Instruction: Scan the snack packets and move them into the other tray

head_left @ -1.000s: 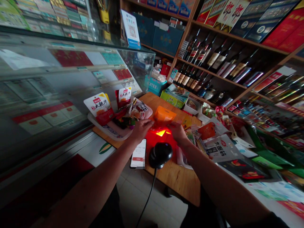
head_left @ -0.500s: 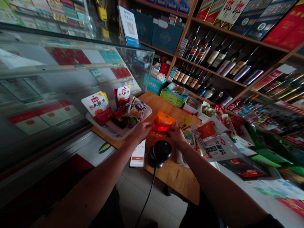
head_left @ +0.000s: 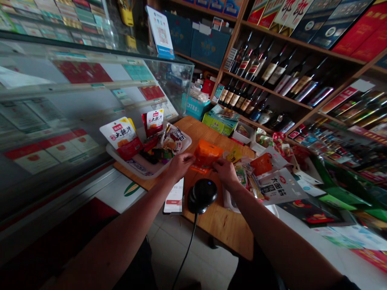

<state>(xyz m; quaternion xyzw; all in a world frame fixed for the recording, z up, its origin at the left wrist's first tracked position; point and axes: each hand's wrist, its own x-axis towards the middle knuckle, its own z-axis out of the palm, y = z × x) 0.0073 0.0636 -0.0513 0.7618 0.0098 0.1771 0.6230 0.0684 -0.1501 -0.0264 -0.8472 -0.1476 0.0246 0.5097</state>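
Observation:
An orange snack packet [head_left: 208, 152] is held over the wooden board between my two hands. My left hand [head_left: 181, 164] pinches its left edge, and my right hand [head_left: 225, 170] grips the lower right corner. Just below the packet sits a black, rounded scanner [head_left: 202, 195] with a cable running down towards the floor. To the left of the scanner lies a phone [head_left: 174, 196] with a lit screen. Left of my hands, a white tray [head_left: 145, 173] holds several snack packets. On the right, close to my right hand, more packets lie piled in a second container, partly hidden by my forearm.
A glass display case [head_left: 75, 104] runs along the left. Shelves of bottles [head_left: 272, 72] stand at the back right. A green box [head_left: 219, 123] and open cartons sit behind the wooden board [head_left: 231, 225]. A grey packet [head_left: 279, 187] lies at the right.
The bright red light that shone on the orange packet half a second ago is gone. Both hands keep their hold in nearly the same place, and the view has shifted slightly.

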